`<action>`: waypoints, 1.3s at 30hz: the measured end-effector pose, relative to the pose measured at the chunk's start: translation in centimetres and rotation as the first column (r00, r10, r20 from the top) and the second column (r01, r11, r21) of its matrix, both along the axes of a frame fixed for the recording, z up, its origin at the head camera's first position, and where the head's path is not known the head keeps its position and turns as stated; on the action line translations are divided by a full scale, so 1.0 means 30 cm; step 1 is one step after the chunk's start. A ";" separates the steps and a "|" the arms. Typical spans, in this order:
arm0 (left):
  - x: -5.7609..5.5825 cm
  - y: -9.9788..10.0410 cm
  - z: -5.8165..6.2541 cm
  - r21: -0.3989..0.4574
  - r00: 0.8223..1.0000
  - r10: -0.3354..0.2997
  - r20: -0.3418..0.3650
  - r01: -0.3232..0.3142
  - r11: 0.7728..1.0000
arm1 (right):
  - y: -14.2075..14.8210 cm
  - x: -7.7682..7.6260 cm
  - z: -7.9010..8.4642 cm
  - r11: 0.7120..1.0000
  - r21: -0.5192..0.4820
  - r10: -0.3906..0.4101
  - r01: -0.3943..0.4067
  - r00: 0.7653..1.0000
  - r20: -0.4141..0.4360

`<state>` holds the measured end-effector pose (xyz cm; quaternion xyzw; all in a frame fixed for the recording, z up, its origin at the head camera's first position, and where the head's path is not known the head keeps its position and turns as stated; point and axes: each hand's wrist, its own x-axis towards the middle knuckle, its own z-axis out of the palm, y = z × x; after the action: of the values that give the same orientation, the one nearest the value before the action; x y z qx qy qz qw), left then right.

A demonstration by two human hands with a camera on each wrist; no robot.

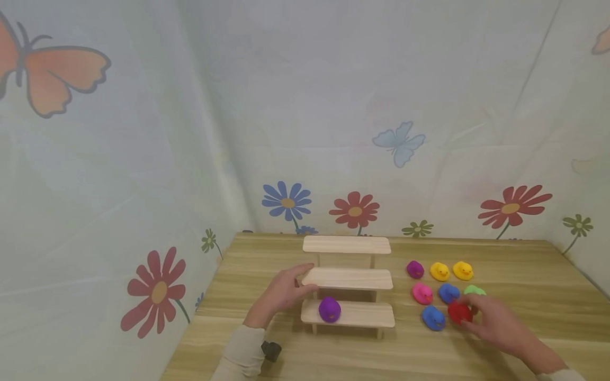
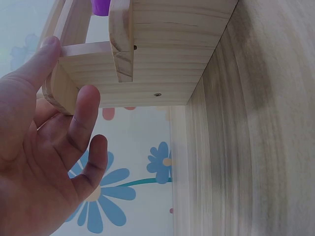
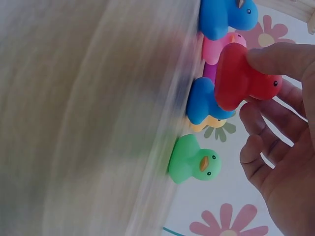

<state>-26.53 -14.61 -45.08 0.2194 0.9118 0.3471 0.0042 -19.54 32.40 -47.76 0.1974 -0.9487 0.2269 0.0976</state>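
My left hand (image 1: 285, 288) holds the left end of the middle step of a three-tier wooden stand (image 1: 352, 278). In the left wrist view its thumb lies against the board's edge, with fingers round the end. On the lowest step sits a purple rubber duck (image 1: 330, 309). My right hand (image 1: 495, 324) pinches a red rubber duck (image 3: 236, 78) between thumb and fingers, apart from the table in the right wrist view. Close by are a blue duck (image 1: 433, 318), another blue duck (image 1: 449, 293) and a green duck (image 3: 193, 160), which the right hand partly hides in the head view.
Behind these ducks stand a pink duck (image 1: 422, 293), a second purple duck (image 1: 415, 269) and two yellow ducks (image 1: 439, 271). The wooden table (image 1: 267, 254) meets flower-printed cloth walls (image 1: 305, 106) at the back and sides. A dark object (image 1: 271, 351) shows beside the left wrist.
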 end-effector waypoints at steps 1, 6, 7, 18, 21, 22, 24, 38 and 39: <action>0.000 0.000 0.000 0.001 1.000 0.000 0.001 0.000 1.000 | 0.001 0.000 -0.002 1.000 0.003 0.001 -0.001 1.000 0.007; 0.000 0.000 0.000 0.001 1.000 -0.002 0.001 0.002 1.000 | 0.006 0.003 -0.010 0.999 0.029 -0.031 0.029 0.998 0.050; 0.000 0.000 0.000 0.001 1.000 -0.003 0.001 0.003 1.000 | 0.006 0.004 -0.010 0.999 0.031 -0.031 0.029 0.998 0.059; 0.003 0.001 0.004 0.000 1.000 -0.017 -0.019 0.017 1.000 | 0.015 0.009 -0.010 0.999 0.031 0.010 -0.013 0.994 0.104; 0.004 0.001 0.006 0.003 1.000 -0.018 -0.019 0.018 1.000 | 0.019 0.008 -0.014 0.999 0.025 0.031 -0.034 0.994 0.102; 0.004 0.001 0.006 0.004 1.000 -0.018 -0.019 0.018 1.000 | 0.021 0.007 -0.016 0.999 0.022 0.034 -0.037 0.994 0.105; 0.004 0.001 0.006 0.005 1.000 -0.018 -0.021 0.019 1.000 | 0.022 0.004 -0.019 1.000 0.023 0.013 -0.016 0.992 0.125; 0.009 -0.001 0.008 0.001 1.000 -0.013 -0.023 0.013 1.000 | 0.024 -0.012 -0.025 0.999 0.028 -0.047 0.041 0.972 0.230; 0.009 -0.001 0.009 0.003 1.000 -0.014 -0.023 0.015 1.000 | 0.024 -0.012 -0.024 0.999 0.031 -0.048 0.042 0.972 0.231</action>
<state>-26.26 -14.65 -44.82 0.2300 0.9097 0.3458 -0.0041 -19.91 33.12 -48.48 0.1493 -0.9607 0.2339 -0.0113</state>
